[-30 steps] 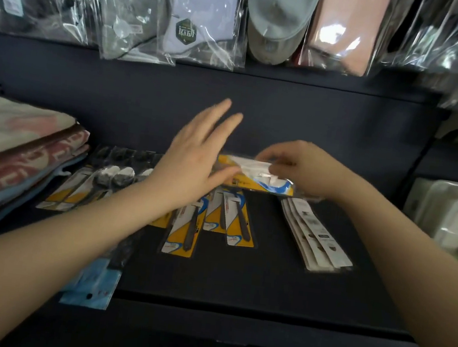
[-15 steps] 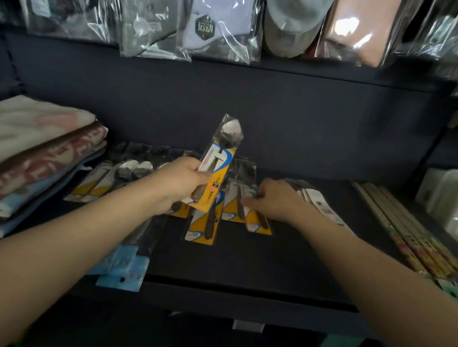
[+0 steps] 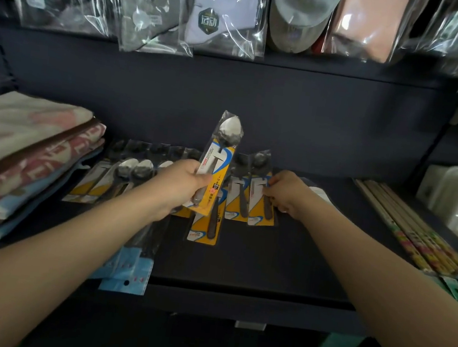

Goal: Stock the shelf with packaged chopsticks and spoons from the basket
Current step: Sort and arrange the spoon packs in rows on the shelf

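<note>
A second ago the left hand [image 3: 175, 188] was spread flat with straight fingers over the middle of the shelf [image 3: 268, 264]; now it grips a yellow-carded spoon packet [image 3: 215, 168] and holds it raised just left of frame centre, bowl end tilted up. That packet then lay crosswise under both hands. The right hand [image 3: 284, 194] has dropped lower and now rests on the rightmost spoon packet [image 3: 261, 203] lying at centre, seemingly pinching its edge, though the fingers are hard to make out. Since half a second ago, little has shifted.
</note>
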The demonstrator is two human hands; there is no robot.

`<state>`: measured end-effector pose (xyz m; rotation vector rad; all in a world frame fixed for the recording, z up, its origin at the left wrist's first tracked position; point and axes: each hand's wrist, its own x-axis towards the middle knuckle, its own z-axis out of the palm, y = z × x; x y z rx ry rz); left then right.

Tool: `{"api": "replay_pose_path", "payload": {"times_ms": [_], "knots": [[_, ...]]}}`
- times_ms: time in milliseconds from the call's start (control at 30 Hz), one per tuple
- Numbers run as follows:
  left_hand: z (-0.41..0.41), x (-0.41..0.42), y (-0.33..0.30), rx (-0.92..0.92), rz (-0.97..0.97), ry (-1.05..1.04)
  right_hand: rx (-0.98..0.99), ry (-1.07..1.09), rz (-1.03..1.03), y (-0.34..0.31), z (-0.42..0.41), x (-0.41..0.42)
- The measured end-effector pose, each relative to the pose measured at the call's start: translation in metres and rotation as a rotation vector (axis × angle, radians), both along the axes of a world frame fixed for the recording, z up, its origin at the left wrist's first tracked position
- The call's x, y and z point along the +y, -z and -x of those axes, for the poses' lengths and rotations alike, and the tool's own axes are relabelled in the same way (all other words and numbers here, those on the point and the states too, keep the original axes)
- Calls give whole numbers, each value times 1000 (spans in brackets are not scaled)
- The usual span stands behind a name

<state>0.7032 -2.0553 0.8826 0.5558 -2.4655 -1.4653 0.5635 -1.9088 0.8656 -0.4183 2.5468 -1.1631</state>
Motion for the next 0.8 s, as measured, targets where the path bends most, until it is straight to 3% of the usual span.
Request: {"api": "replay_pose_path", "payload": {"times_ms": [67,233,300,400,533,700,800], "knots": [[0,1,-1,5,4,-7,8,27,30,2,5,-1],[-1,3,-2,-24,-3,33,271,37,-265,1,4,-6],[0,5,-1,-23,-4,50,362,13,-62,-10,-5,-8],[2,16,1,5,-46,147,117,-33,364,-24,-19,-9],[7,45,5,14,-36,325,19,-74,464,-30,-15,-2],[18,53,7,-70,659,367,117,103,303,-22,22,23],[22,55,7,-121,724,451,53,102,258,-17,37,20]]}}
